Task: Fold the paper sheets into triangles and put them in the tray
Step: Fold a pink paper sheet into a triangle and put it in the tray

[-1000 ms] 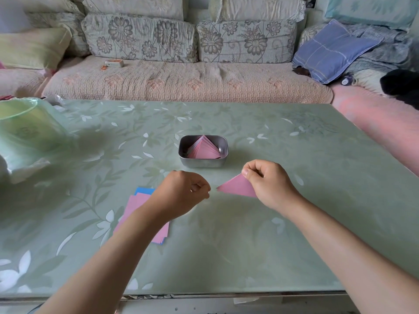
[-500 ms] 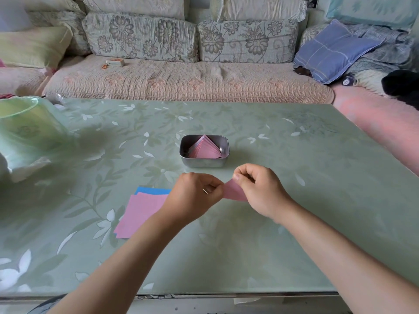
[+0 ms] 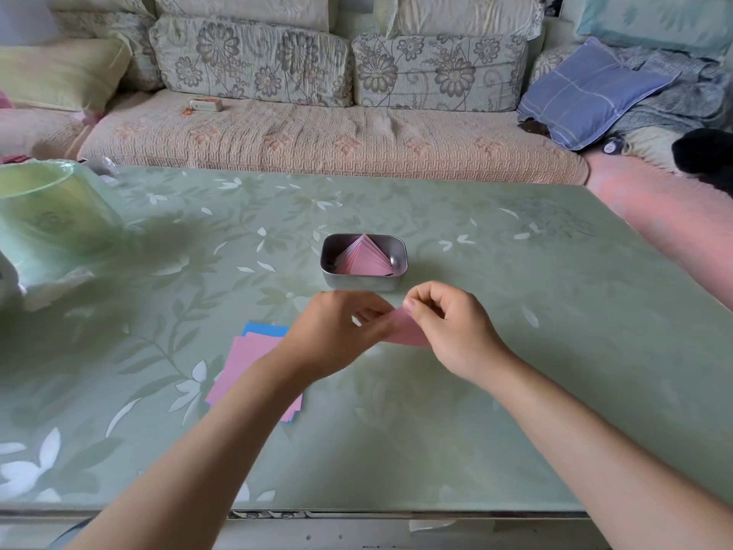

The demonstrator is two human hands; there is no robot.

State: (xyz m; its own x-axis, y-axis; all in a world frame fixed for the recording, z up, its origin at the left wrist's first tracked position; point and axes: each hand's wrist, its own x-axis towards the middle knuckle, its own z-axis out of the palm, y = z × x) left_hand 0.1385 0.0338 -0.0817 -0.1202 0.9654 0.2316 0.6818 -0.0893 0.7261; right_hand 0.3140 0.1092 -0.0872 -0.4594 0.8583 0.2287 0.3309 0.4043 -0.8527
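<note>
- folded pink paper piece [image 3: 406, 333]: mostly buried under the left hand [image 3: 337, 331] and right hand [image 3: 448, 323], so I can't tell its full shape
- left fingertips [image 3: 371, 316]: kinda smeared
- flat stack of pink paper sheets [image 3: 246, 363]: right side hidden under the left forearm
- blue paper sheet [image 3: 265, 330]: only its far edge peeks out
- pale green plastic bin [image 3: 43, 216]: chopped by the left edge
- small cardboard box [image 3: 206, 104] on the sofa: print too tiny to read

Both bare forearms reach forward from the lower corners and converge at the middle. The left hand [image 3: 339, 331] is turned back-up, wrist slightly bent, its curled fingers pinching one end of a pink paper [image 3: 408, 332]. The right hand [image 3: 452, 327] faces it, thumb and forefinger pinching the paper's upper edge, the other fingers curled in. The two hands are just beside each other.
</note>
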